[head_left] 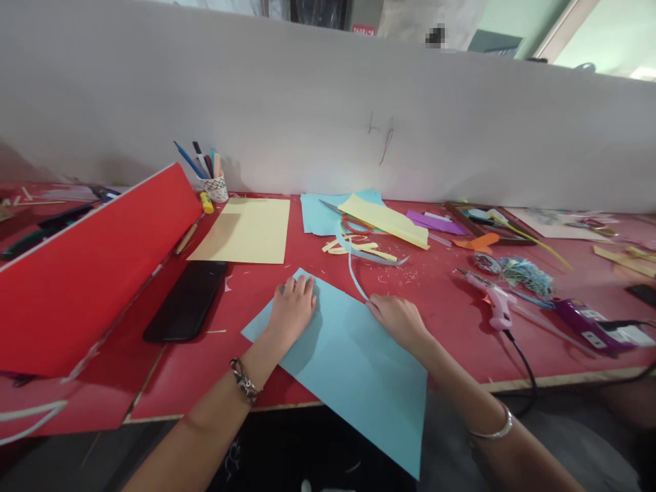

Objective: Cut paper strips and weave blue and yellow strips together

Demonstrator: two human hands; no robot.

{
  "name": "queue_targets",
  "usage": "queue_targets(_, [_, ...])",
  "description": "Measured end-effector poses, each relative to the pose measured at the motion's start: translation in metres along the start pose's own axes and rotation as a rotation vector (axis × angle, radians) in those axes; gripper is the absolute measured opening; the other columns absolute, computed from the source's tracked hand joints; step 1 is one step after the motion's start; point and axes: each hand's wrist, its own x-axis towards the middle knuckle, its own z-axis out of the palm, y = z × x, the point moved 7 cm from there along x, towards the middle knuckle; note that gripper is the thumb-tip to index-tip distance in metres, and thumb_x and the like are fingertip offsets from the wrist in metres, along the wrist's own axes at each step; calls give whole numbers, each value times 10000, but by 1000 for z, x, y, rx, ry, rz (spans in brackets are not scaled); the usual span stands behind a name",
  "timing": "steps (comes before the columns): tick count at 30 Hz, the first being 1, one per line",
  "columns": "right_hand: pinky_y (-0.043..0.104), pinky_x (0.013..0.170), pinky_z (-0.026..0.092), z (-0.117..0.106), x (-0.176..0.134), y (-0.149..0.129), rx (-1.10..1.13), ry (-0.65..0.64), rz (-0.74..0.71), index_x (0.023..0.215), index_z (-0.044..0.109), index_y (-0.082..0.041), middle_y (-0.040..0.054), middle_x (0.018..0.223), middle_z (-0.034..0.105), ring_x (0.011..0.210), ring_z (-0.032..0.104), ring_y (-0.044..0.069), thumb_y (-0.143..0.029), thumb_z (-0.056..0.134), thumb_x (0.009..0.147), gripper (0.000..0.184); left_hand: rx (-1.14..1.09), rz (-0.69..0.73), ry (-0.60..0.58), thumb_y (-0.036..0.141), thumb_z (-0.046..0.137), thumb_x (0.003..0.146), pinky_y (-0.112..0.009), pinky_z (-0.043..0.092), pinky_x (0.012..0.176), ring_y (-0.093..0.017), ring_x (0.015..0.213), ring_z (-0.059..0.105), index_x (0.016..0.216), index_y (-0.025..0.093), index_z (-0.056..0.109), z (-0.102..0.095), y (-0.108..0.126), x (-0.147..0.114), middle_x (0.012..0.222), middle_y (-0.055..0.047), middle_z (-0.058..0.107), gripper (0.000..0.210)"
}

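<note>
A light blue sheet of paper lies at an angle on the red table, its near corner hanging past the front edge. My left hand rests on the sheet's far left part, fingers laid on the paper and holding nothing. At the sheet's upper right edge, my right hand is closed, with thumb and finger pinching the end of a narrow blue paper strip. That strip curves away from me toward the scissors, which are partly covered by a folded yellow sheet.
Left of the sheet are a black phone, a cream sheet, a pen cup and a tilted red board. To the right lie a pink glue gun, shredded strands and a purple power strip. A white partition stands behind.
</note>
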Motion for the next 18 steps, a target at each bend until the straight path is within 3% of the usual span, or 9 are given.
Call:
queue_targets(5, [232, 466, 161, 2, 2, 5, -6, 19, 62, 737, 542, -182, 40, 701, 602, 611, 541, 134, -266, 313, 880, 283, 5, -4, -4, 184, 329, 851, -372, 410, 791, -256, 1002, 456, 1240, 104, 398, -1, 0, -1, 1094, -136, 517, 404])
queue_targets(11, [211, 468, 181, 0, -4, 7, 36, 74, -41, 685, 498, -181, 9, 652, 560, 567, 486, 110, -326, 388, 840, 239, 1, -1, -6, 195, 322, 856, -374, 411, 793, -258, 1010, 455, 1250, 99, 387, 1, -1, 0, 1114, -135, 510, 410])
queue_targets(18, [221, 463, 162, 1, -3, 12, -2, 29, -15, 660, 484, -183, 10, 636, 542, 560, 466, 112, -293, 339, 869, 278, 11, -3, -4, 198, 304, 858, -372, 418, 789, -254, 1002, 461, 1251, 100, 386, 1, -1, -1, 1110, -132, 516, 413])
